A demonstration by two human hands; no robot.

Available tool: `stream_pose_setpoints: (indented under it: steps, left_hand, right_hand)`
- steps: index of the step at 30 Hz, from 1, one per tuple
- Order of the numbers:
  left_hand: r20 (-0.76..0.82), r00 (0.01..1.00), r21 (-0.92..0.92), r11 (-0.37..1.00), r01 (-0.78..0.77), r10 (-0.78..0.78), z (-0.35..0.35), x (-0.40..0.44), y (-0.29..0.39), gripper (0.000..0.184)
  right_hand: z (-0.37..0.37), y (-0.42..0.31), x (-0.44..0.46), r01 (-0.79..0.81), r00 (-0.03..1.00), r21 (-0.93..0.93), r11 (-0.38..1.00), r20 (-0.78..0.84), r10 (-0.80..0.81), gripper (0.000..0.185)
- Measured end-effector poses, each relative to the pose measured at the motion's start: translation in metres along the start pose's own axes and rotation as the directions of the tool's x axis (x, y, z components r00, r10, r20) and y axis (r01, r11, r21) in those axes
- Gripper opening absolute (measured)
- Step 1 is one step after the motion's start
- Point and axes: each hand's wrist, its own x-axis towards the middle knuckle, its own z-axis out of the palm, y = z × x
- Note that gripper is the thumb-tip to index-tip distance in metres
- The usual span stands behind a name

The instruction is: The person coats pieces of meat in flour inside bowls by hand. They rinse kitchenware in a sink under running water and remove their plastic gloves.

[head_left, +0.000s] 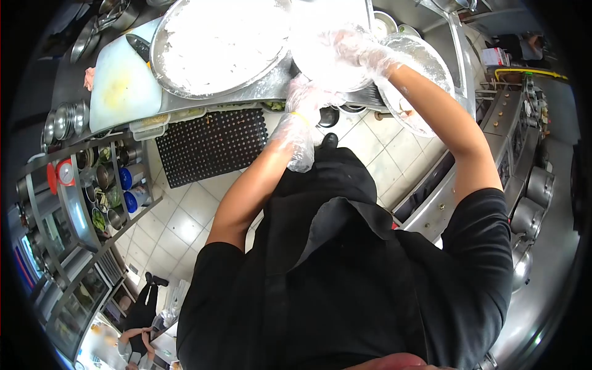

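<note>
Both my hands wear clear plastic gloves dusted with white powder. My left hand (303, 94) is at the near edge of a round, white-looking vessel (311, 65), its wrist circled by a yellow band. Above the same vessel, my right hand (353, 48) reaches in from the right. Glare washes out the fingers of both hands and the vessel's contents, so I cannot make out a grip. Left of the vessel lies a large round metal tray (222, 43) coated with white powder. Under my right forearm is a round, powder-smeared bowl (427, 68).
A pale cutting board (123, 86) lies at the counter's left, near stacked metal bowls (65, 120). A black perforated mat (213, 145) is on the tiled floor. Shelving (92, 185) stands left, a steel stove line (499, 123) right. Another person (142, 314) is at lower left.
</note>
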Motion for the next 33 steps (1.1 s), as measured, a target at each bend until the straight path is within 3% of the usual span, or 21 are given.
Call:
stream_pose_setpoints:
  steps: [3,6,10,13,15,16,20,23,26,27,28,29,30,32,33]
  left_hand:
    - [0.045,0.999,0.033,0.999,-0.031,0.029,-0.001,-0.005,0.003,0.033]
    - [0.104,0.993,0.028,0.998,-0.054,0.051,-0.007,0.001,-0.001,0.030]
    - [0.145,0.986,-0.015,0.997,-0.080,0.081,-0.007,0.001,-0.002,0.029]
    - [0.083,0.992,-0.043,0.994,-0.096,0.099,-0.008,0.006,-0.012,0.027]
    - [0.164,0.968,-0.138,0.976,-0.168,0.190,-0.012,0.005,-0.013,0.023]
    - [0.115,0.988,-0.309,0.949,-0.060,0.100,-0.006,-0.003,-0.001,0.022]
    - [-0.063,0.996,-0.076,0.995,-0.061,0.057,-0.005,0.009,-0.013,0.020]
    - [0.010,0.998,-0.118,0.991,-0.062,0.063,-0.013,0.005,-0.016,0.020]
    - [0.139,0.990,-0.195,0.979,0.060,-0.033,-0.030,-0.005,-0.040,0.019]
    - [0.187,0.925,0.220,0.903,-0.368,0.331,-0.037,-0.005,-0.058,0.020]
    - [0.349,0.914,-0.018,0.976,-0.215,0.208,-0.044,0.001,-0.073,0.023]
    - [0.504,0.861,-0.217,0.975,0.048,0.070,-0.042,0.002,-0.078,0.025]
    - [0.630,0.774,-0.298,0.900,0.318,-0.065,-0.041,0.003,-0.083,0.028]
    - [0.537,0.793,-0.183,0.879,0.441,-0.286,-0.012,-0.006,-0.077,0.027]
    - [0.423,0.847,0.049,0.942,0.332,-0.320,0.010,-0.006,-0.077,0.029]
  right_hand:
    - [0.019,-0.009,-0.007,0.103,0.993,-0.154,0.983,0.068,-0.094,0.026]
    - [0.036,-0.007,0.000,0.089,0.996,-0.269,0.959,0.025,-0.086,0.025]
    - [0.000,0.006,0.012,0.166,0.983,-0.377,0.911,-0.005,-0.182,0.022]
    - [-0.058,-0.013,0.013,0.212,0.973,-0.316,0.925,-0.024,-0.231,0.023]
    - [-0.093,-0.035,0.018,0.259,0.961,-0.236,0.937,-0.038,-0.275,0.023]
    - [-0.107,-0.052,0.024,0.295,0.950,-0.195,0.936,-0.046,-0.309,0.024]
    - [-0.137,-0.115,0.059,0.441,0.890,-0.087,0.893,-0.085,-0.447,0.024]
    - [-0.152,-0.128,0.067,0.475,0.870,-0.064,0.878,-0.113,-0.479,0.025]
    - [-0.171,-0.107,0.047,0.479,0.865,-0.055,0.876,-0.138,-0.482,0.025]
    - [-0.178,-0.094,0.030,0.465,0.873,-0.049,0.884,-0.141,-0.467,0.026]
    - [-0.181,-0.080,0.009,0.441,0.885,-0.036,0.897,-0.148,-0.442,0.026]
    - [-0.182,-0.052,-0.005,0.401,0.906,-0.035,0.915,-0.134,-0.402,0.026]
    - [-0.177,-0.024,-0.026,0.346,0.931,-0.027,0.938,-0.112,-0.347,0.026]
    - [-0.158,0.024,-0.076,0.221,0.973,-0.007,0.975,-0.061,-0.221,0.027]
    - [-0.146,0.053,-0.097,0.167,0.985,-0.010,0.986,-0.040,-0.167,0.027]
